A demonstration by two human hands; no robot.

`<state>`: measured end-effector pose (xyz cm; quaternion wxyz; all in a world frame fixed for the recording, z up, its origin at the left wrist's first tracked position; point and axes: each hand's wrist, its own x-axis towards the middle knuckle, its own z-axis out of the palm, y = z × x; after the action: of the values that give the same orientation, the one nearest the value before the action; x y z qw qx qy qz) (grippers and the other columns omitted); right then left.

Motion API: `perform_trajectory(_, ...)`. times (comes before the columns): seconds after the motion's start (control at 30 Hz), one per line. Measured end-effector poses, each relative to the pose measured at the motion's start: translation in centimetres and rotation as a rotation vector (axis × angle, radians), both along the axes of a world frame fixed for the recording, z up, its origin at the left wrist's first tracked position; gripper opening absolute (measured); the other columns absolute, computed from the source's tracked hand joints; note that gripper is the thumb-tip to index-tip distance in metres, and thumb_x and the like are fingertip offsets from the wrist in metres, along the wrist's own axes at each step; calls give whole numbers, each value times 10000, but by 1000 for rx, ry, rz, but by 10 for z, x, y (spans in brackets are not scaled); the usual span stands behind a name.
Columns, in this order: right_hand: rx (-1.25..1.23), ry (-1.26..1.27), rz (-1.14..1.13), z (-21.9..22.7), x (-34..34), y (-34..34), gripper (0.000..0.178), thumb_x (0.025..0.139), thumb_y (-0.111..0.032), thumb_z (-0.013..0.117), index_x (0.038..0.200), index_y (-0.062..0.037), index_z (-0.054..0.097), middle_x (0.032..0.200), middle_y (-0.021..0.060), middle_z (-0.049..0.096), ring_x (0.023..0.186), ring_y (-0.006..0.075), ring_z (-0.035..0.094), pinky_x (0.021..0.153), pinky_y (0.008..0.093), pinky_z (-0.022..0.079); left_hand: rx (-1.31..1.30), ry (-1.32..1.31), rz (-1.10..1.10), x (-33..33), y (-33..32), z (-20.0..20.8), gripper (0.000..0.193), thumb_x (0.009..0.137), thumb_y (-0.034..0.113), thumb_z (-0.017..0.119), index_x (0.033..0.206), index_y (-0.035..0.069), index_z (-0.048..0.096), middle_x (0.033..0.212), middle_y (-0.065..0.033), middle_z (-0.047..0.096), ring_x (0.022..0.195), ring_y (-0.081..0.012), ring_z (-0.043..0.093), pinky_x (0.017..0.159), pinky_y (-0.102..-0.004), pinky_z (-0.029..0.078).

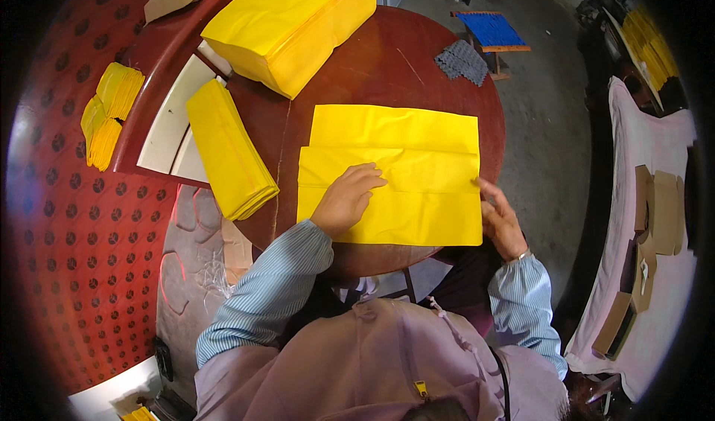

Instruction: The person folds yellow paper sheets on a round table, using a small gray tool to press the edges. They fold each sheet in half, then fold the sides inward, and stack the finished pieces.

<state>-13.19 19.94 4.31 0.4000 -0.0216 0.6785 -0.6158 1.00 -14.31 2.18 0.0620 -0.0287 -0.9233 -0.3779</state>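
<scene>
lying on the near side of the counter (395, 71) in the head view, the creased yellow sheet (417, 218) sits under the left hand (345, 201), grip released; whether the right hand (504, 221) pinches it, i cannot tell. uneven pressing could skew its layers.

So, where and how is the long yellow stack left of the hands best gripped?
Probably the near end of the long yellow stack, left hand coming from the near side and clamping top to bottom: its slant brings that end closest, and layered edges show there, so the layers should hold together.
</scene>
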Motion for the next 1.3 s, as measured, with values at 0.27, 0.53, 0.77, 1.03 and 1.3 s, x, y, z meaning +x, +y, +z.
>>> perform_trajectory(0.27, 582, 1318, 250, -1, 26, -9, 309, 852, -125, 776, 1122, -256, 848, 1230, 105, 659, 1280, 270, 595, 1225, 482, 298, 87, 10, -21, 1, -6, -4, 312, 950, 13, 601, 1247, 25, 697, 1392, -169, 651, 1413, -372, 525, 1212, -456, 411)
perform_trajectory(0.53, 311, 1482, 484, -5, -1, -25, 321, 819, -116, 809, 1132, -183, 831, 1290, 99, 758, 1320, 322, 638, 1178, 586, 404, -9, -8, -60, 19, -40, 5, 174, 973, 26, 629, 1103, 8, 743, 1266, -167, 728, 1314, -366, 624, 1149, -448, 478)
perform_trajectory(0.77, 55, 1061, 356, -22, -23, -13, 270, 818, -101, 827, 1088, -85, 828, 1141, 85, 805, 1134, 305, 720, 1034, 477, 527, -78, 237, 92, 56, -75, -13, 184, 990, 78, 667, 1159, 36, 729, 1178, -147, 765, 1148, -347, 715, 1060, -430, 544)
perform_trajectory(1.03, 217, 499, 71, -17, -26, -22, 248, 961, -166, 794, 1104, 37, 782, 1011, 86, 790, 892, 155, 718, 836, 301, 559, 745, -50, 625, 60, -75, -19, 343, 960, 58, 706, 1297, 5, 677, 1373, -191, 640, 1278, -293, 623, 1085, -349, 497)
perform_trajectory(1.3, 169, 531, 48, -25, -22, -18, 277, 969, -173, 793, 1170, 17, 775, 1073, 76, 792, 935, 141, 713, 855, 316, 562, 634, -71, 493, 65, -63, -7, 565, 877, 54, 816, 1356, -16, 524, 1184, -117, 738, 1091, -227, 709, 991, -325, 533)
